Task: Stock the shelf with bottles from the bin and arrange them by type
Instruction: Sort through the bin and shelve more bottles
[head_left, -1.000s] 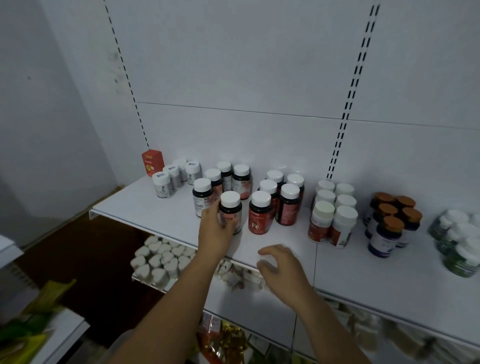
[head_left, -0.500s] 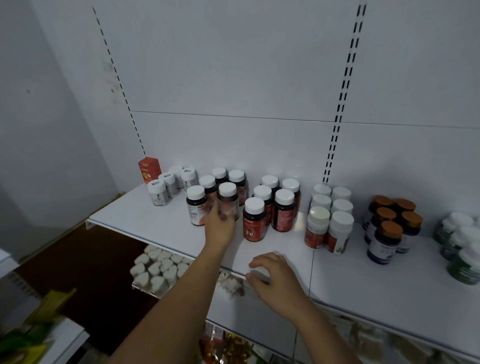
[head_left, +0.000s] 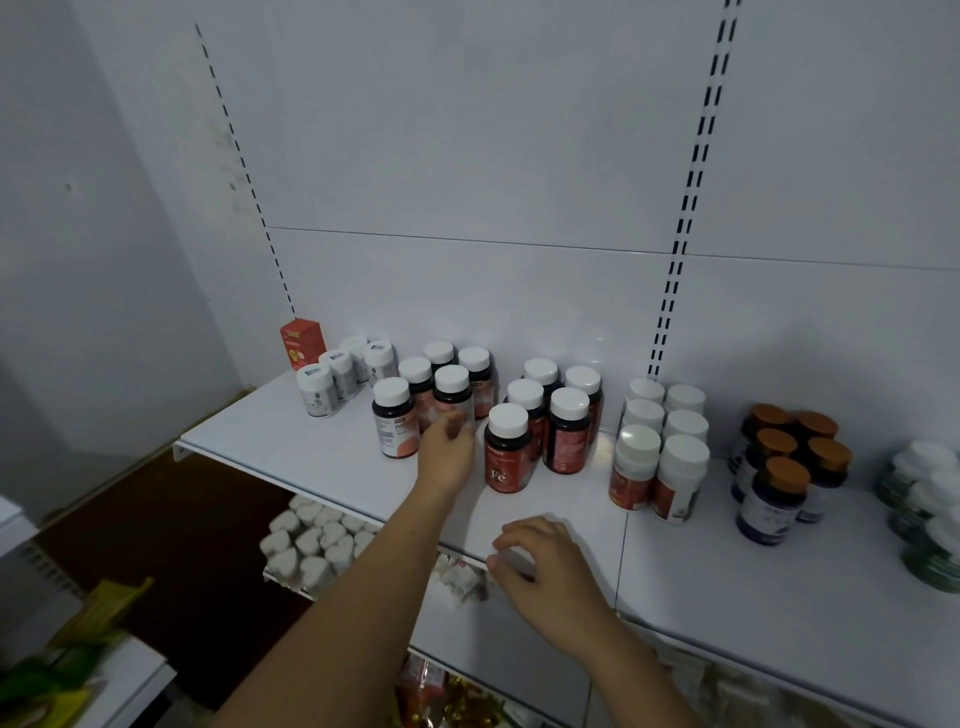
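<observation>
On the white shelf (head_left: 270, 447) stand groups of bottles. My left hand (head_left: 445, 460) grips the lower part of a dark bottle with a white cap (head_left: 452, 387), which stands among like bottles with red labels (head_left: 395, 421). To its right is a group of dark red bottles, with one marked Fe (head_left: 506, 457) in front. My right hand (head_left: 545, 571) rests on the shelf's front edge, fingers loosely curled, holding nothing.
Small white bottles (head_left: 317, 392) and a red box (head_left: 302, 343) stand at the far left. White bottles with red labels (head_left: 636, 467), orange-capped bottles (head_left: 779, 486) and green bottles (head_left: 930, 525) fill the right. White packs (head_left: 311, 545) lie on the lower shelf.
My left hand has moved the white-capped dark bottle from the front of the shelf back into its group. My right hand stayed at the shelf edge.
</observation>
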